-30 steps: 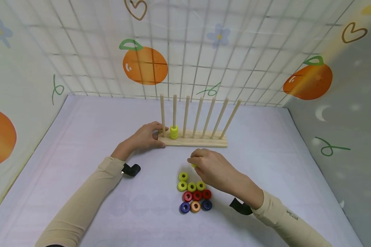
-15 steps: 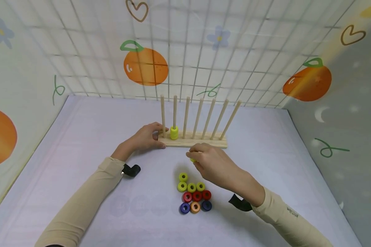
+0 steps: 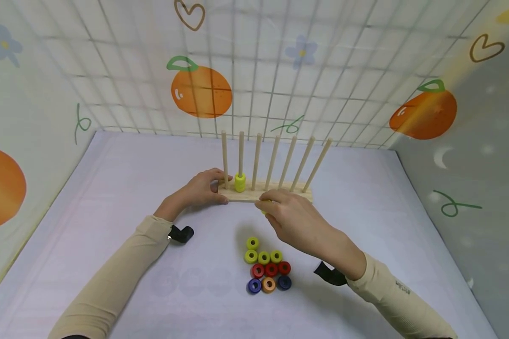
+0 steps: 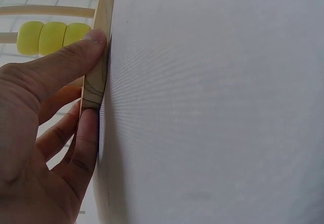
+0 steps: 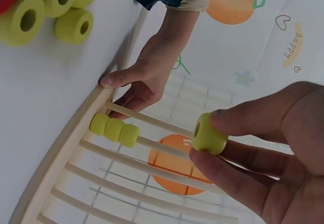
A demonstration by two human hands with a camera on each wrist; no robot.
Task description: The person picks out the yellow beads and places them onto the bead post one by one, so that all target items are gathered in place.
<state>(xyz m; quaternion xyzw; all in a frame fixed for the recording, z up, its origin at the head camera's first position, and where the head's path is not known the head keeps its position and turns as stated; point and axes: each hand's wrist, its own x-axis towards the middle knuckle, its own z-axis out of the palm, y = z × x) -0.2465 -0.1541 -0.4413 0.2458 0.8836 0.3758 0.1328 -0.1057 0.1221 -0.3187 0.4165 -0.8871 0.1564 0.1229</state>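
A wooden peg rack (image 3: pixel 265 194) stands near the back of the table, its row of upright pegs pointing up. Three yellow beads (image 5: pixel 114 130) are stacked on the second peg from the left. My left hand (image 3: pixel 197 189) grips the rack's left end, thumb on the front edge of the base (image 4: pixel 95 80). In front of the rack, my right hand (image 3: pixel 297 219) is raised above the table. Between its thumb and fingertips it pinches one yellow bead (image 5: pixel 210 134), mostly hidden in the head view; the bead's hole shows in the right wrist view.
Loose beads lie in a group in front of the rack: several yellow beads (image 3: pixel 251 256), three red beads (image 3: pixel 271 270), an orange bead (image 3: pixel 268 284) and two blue beads (image 3: pixel 254 286). Printed cloth walls (image 3: pixel 144 84) enclose the table (image 3: pixel 152 292) at the back and sides.
My right hand has moved up and away from the loose beads toward the rack, carrying the yellow bead. My left hand has kept its hold on the rack's end.
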